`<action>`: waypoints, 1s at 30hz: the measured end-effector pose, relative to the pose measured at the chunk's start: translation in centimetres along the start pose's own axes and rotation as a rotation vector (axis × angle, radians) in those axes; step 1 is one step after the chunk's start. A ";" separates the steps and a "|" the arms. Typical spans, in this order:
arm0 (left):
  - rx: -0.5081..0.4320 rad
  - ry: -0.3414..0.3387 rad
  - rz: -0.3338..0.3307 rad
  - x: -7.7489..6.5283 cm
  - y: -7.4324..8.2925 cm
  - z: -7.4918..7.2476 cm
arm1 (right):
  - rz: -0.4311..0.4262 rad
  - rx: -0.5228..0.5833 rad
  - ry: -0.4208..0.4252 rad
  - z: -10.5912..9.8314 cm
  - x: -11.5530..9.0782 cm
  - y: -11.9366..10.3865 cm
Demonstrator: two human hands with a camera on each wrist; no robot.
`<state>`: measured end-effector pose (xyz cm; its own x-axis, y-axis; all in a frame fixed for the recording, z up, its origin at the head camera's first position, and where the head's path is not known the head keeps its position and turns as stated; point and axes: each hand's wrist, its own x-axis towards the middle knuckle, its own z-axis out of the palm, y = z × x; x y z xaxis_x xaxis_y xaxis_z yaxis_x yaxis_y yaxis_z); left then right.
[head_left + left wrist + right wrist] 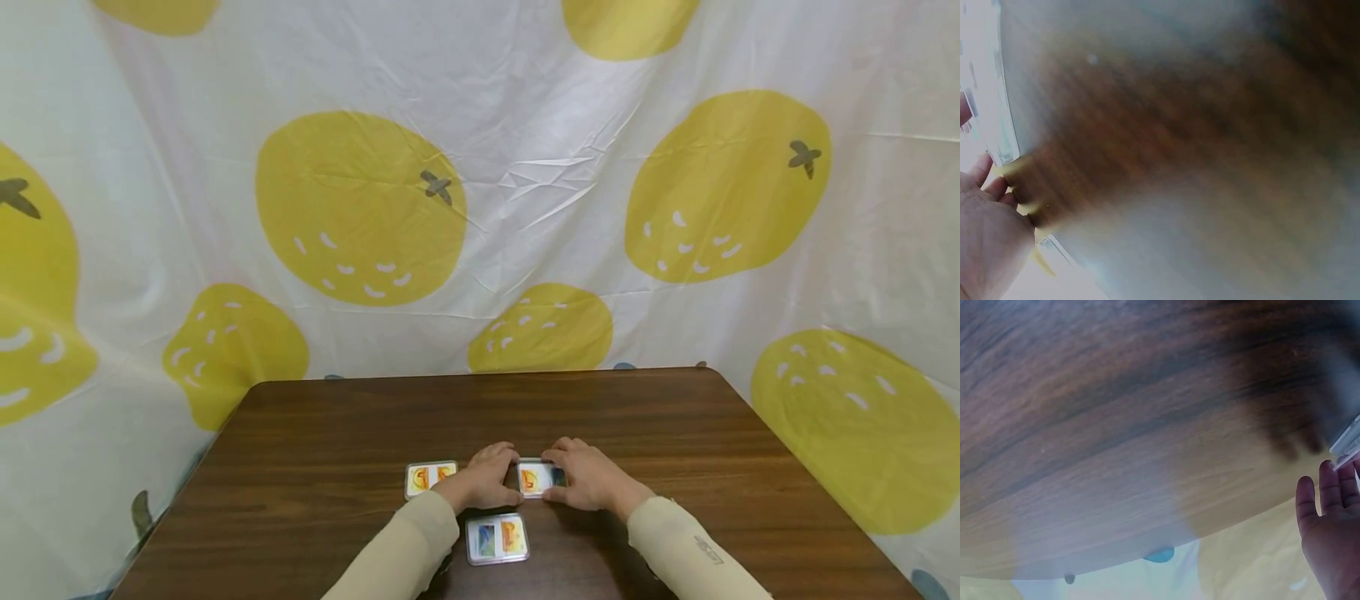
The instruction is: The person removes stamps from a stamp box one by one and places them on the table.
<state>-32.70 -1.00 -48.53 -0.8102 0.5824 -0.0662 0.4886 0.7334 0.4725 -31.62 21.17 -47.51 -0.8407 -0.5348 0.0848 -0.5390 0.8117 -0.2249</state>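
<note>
A clear, flat plastic case point(531, 480) with an orange-and-white printed card inside lies crosswise between the two hands. My left hand point(489, 477) holds its left end, thumb at the near corner and fingers at the far one. From the other side my right hand point(588, 477) grips the right end, covering part of the print. In the right wrist view, fingertips meet the edge of the clear case point(1349, 442), which shows as layered there. The left wrist view catches the left fingers point(997, 187) at one corner of the bright, washed-out case point(1005, 125).
A second clear case point(420, 479) with orange pictures lies left, partly behind the left wrist. Nearer me is a third case point(497, 540) with a blue-green and an orange picture. All are on a dark wooden table point(337, 433), backed by a lemon-print curtain point(525, 208).
</note>
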 end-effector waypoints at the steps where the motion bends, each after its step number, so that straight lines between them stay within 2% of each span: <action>1: 0.005 0.003 0.004 0.0 0.0 0.0 | -0.002 0.003 0.003 -0.1 -0.1 0.0; 17: 0.144 0.042 0.007 0.2 0.6 -0.3 | 0.022 0.014 0.038 -1.5 -1.1 1.0; 26: 0.153 0.045 0.021 0.1 0.7 -0.6 | 0.077 0.016 0.061 -2.1 -1.9 2.3; 30: 0.162 0.048 0.018 0.3 0.4 -0.2 | 0.088 0.018 0.069 -2.6 -2.6 3.1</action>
<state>-32.84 -0.59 -48.22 -0.8134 0.5815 -0.0146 0.5462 0.7722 0.3248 -31.28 25.69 -45.91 -0.8867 -0.4435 0.1306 -0.4623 0.8502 -0.2520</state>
